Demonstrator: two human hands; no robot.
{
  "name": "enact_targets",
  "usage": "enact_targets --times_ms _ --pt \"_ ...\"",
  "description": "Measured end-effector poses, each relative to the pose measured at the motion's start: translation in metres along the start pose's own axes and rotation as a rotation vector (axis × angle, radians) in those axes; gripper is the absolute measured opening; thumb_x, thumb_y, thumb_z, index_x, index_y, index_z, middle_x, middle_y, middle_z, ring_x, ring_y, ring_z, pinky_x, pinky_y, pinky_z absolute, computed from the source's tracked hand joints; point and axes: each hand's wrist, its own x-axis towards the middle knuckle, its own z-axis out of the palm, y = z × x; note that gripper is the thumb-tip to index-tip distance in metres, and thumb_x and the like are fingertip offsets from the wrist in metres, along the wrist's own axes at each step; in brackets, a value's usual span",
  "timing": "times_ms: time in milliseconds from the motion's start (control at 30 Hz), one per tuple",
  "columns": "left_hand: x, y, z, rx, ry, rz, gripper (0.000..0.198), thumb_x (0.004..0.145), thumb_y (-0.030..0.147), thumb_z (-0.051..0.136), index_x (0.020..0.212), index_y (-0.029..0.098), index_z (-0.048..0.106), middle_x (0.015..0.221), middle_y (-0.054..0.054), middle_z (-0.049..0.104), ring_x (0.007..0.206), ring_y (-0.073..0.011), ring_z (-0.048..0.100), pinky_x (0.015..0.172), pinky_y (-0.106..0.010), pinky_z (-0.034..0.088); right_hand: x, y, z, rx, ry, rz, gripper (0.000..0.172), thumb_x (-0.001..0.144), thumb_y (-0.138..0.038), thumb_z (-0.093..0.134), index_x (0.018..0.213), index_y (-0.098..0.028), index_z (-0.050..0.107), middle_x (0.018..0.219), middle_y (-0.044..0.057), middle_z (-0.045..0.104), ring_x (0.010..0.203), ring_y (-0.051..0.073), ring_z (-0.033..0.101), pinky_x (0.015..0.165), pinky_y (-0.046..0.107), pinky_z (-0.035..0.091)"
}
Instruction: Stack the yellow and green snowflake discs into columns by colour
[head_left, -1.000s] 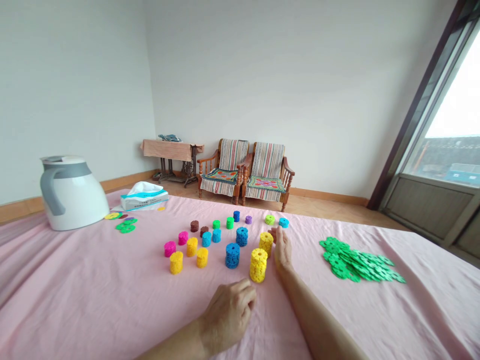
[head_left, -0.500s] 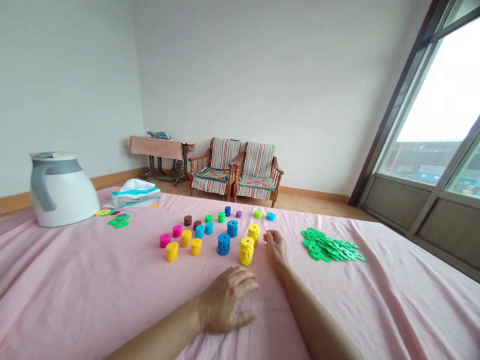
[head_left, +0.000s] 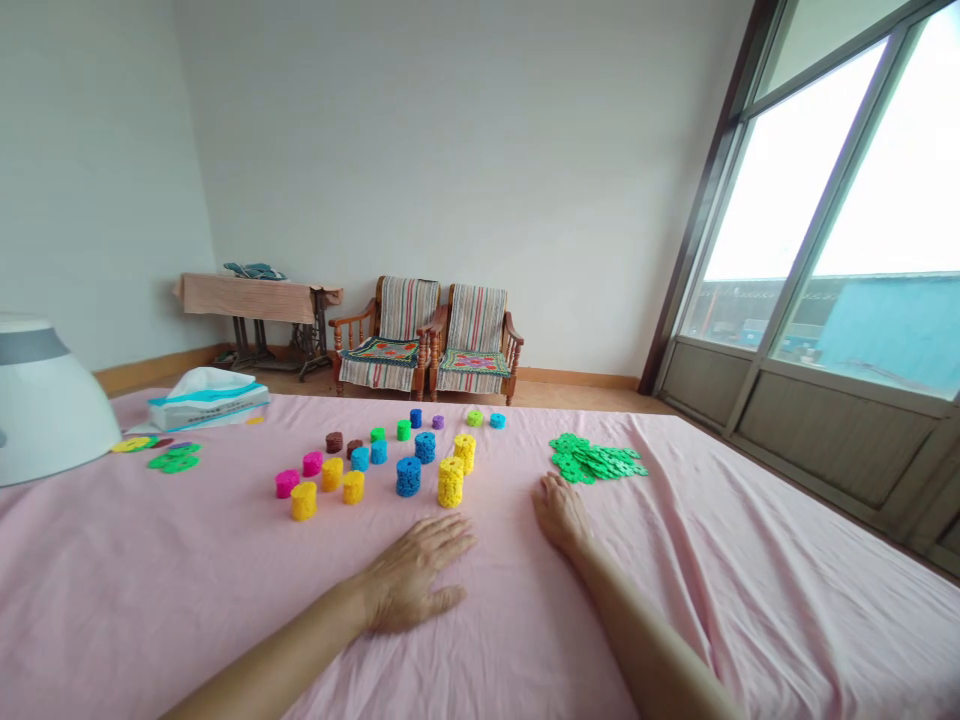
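Note:
My left hand (head_left: 416, 575) lies flat on the pink cloth, fingers stretched out and holding nothing. Just beyond it stand two tall stacks of yellow discs, the nearer yellow stack (head_left: 450, 483) being closest to its fingertips. My right hand (head_left: 562, 514) rests palm down at the near left edge of a loose pile of green notched discs (head_left: 596, 460). Its fingers are loosely bent and partly hidden by the back of the hand, with nothing visible in them. Left of the yellow stacks are blue stacks (head_left: 409, 477), shorter orange-yellow stacks (head_left: 304, 501) and magenta stacks (head_left: 286, 484).
Small green, brown, purple and light-blue stacks stand farther back. At the left are loose green discs (head_left: 176, 459), a tissue box (head_left: 208, 400) and a white jug (head_left: 45, 410). Two wooden chairs (head_left: 471, 365) stand beyond the table (head_left: 247, 620); windows are at the right.
My right hand has moved from beside the yellow stacks rightward to the green pile. My left hand has settled flat on the cloth. The view has turned right.

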Motion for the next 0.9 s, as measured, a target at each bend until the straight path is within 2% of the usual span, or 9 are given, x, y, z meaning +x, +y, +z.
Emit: enact_targets --times_ms 333,500,633,733,833,900 --pt "-0.008 0.006 0.0 -0.05 -0.037 0.004 0.06 0.088 0.05 0.048 0.142 0.029 0.031 0.148 -0.006 0.032 0.137 -0.029 0.024 0.111 -0.048 0.021 -0.014 0.06 -0.052 -0.318 0.024 0.185 0.031 0.084 -0.027 0.042 0.099 -0.012 0.064 0.105 0.017 0.064 0.1 0.028 0.057 0.083 0.034 0.039" --pt "0.004 0.032 -0.003 -0.057 -0.106 0.032 0.063 0.088 0.054 0.046 0.143 0.028 0.029 0.15 -0.008 0.029 0.137 -0.0301 0.023 0.111 -0.05 0.021 -0.014 0.075 -0.062 -0.377 0.05 0.251 0.031 0.083 -0.027 0.042 0.095 -0.011 0.065 0.099 0.018 0.065 0.096 0.029 0.059 0.079 0.035 0.04" --pt "0.033 0.059 0.001 -0.045 -0.156 0.127 0.067 0.087 0.058 0.042 0.143 0.024 0.028 0.149 -0.012 0.029 0.136 -0.0319 0.025 0.109 -0.051 0.023 -0.009 0.077 -0.061 -0.383 0.086 0.28 0.038 0.085 -0.031 0.041 0.112 -0.012 0.059 0.109 0.017 0.062 0.102 0.027 0.058 0.081 0.033 0.041" --pt "0.058 0.064 0.02 -0.009 -0.119 0.225 0.062 0.089 0.053 0.042 0.142 0.022 0.03 0.146 -0.014 0.034 0.133 -0.0326 0.031 0.108 -0.052 0.024 0.005 0.077 -0.058 -0.38 0.104 0.278 0.041 0.087 -0.038 0.04 0.114 -0.014 0.058 0.112 0.015 0.062 0.103 0.026 0.058 0.082 0.033 0.041" --pt "0.079 0.049 0.052 0.104 -0.038 0.309 0.04 0.096 0.035 0.036 0.134 0.023 0.041 0.138 -0.011 0.047 0.126 -0.028 0.043 0.105 -0.046 0.032 0.029 0.079 -0.054 -0.386 0.118 0.266 0.045 0.086 -0.047 0.04 0.112 -0.016 0.059 0.112 0.014 0.062 0.104 0.027 0.057 0.084 0.036 0.041" --pt "0.087 0.035 0.071 0.173 0.045 0.36 0.034 0.098 0.029 0.033 0.13 0.027 0.043 0.135 -0.006 0.052 0.122 -0.0233 0.049 0.102 -0.038 0.037 0.049 0.083 -0.051 -0.394 0.125 0.262 0.049 0.086 -0.052 0.039 0.113 -0.016 0.059 0.112 0.014 0.062 0.105 0.029 0.056 0.085 0.038 0.04"
